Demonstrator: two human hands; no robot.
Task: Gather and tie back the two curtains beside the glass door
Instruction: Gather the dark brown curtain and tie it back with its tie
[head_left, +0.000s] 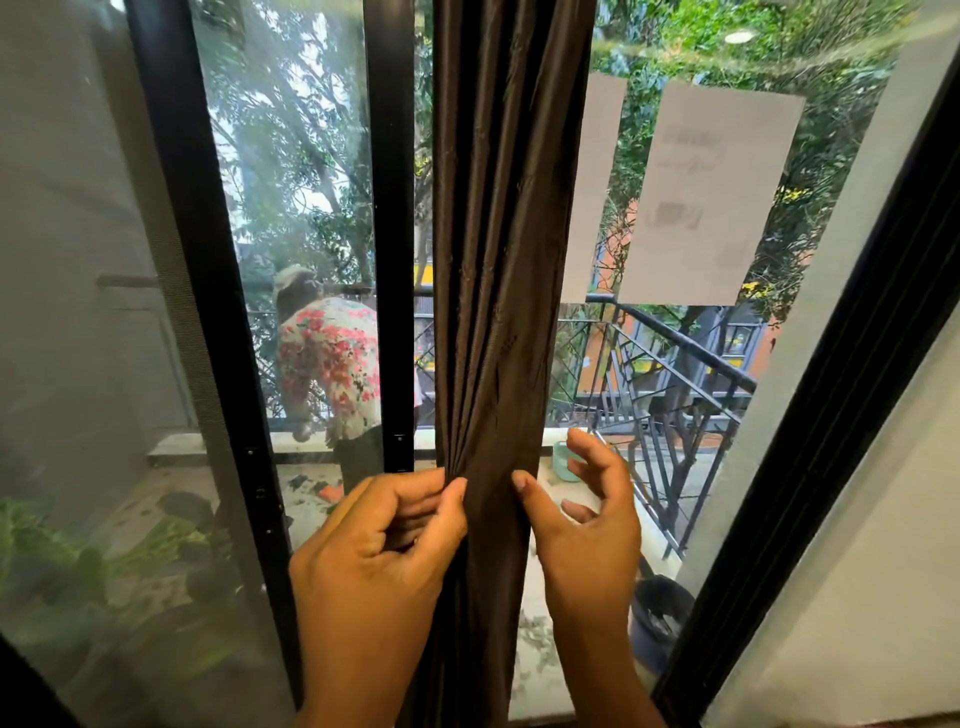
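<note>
where the black-framed glass door (291, 208) fills the far view, we see the dark brown pleated fabric curtain (498, 260) hanging gathered down its middle. two white paper sheets (706, 197) stick to the pane at right. our left hand (379, 545) pinches the curtain's left folds; our right hand (582, 519) hangs loose, thumb touching the right edge.

Dark brown curtain (498, 260) hanging bunched, pleated, against glass door (675, 364).
</note>
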